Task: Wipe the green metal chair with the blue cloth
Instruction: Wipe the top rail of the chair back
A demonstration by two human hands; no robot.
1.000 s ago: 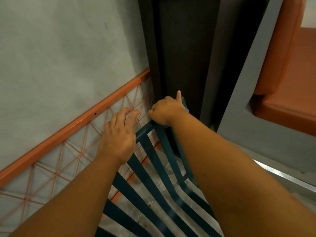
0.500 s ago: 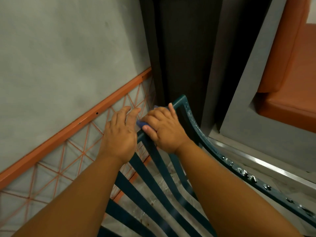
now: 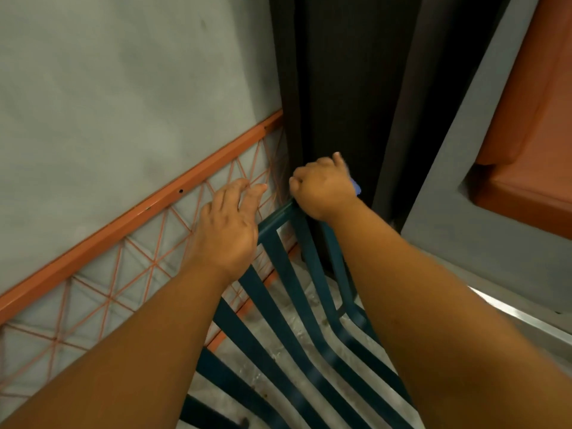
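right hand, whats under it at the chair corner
Under the right hand a scrap of blue cloth pokes out on its far side, pressed at the top corner of the green metal chair. The hand hides the rest of the cloth and the corner itself.

You see only a sliver of the blue cloth (image 3: 356,186), poking out past the right hand (image 3: 323,188); the rest is buried in that fist. The same hand covers the corner of the green metal chair (image 3: 280,267), so whether cloth meets metal there is hidden from you. Your forearms cross over several chair slats, and the lower picture edge cuts the chair off. The left hand's (image 3: 227,226) fingers (image 3: 244,193) are blurred, and what they touch is unclear.
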